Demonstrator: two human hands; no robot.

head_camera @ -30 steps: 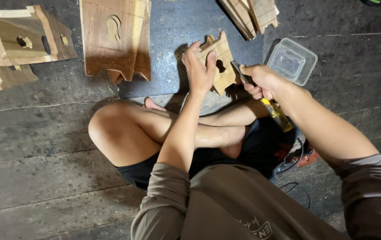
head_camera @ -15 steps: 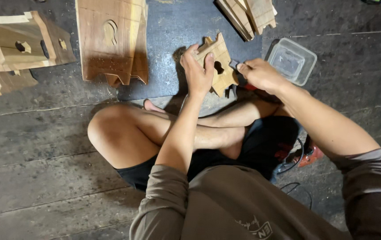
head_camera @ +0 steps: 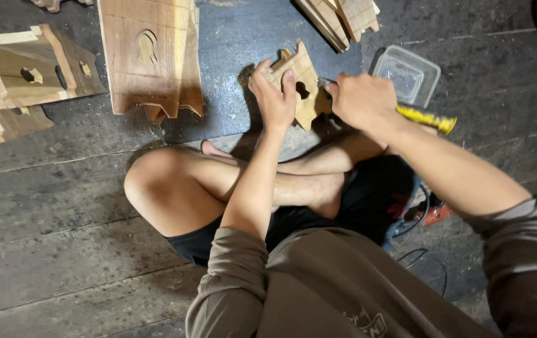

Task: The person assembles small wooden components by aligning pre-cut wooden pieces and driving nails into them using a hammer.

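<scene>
Wooden piece, hands gripping, yellow-handled tool

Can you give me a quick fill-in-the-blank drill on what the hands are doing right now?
1. The left hand steadies a small wooden piece with a ____ cut through it.
2. The right hand grips a tool whose handle is ____ in colour.
3. Beyond the right hand lies a clear plastic ____ on the floor.
4. The person sits on a floor of dark wooden ____.

Missing words: hole; yellow; container; planks
</scene>
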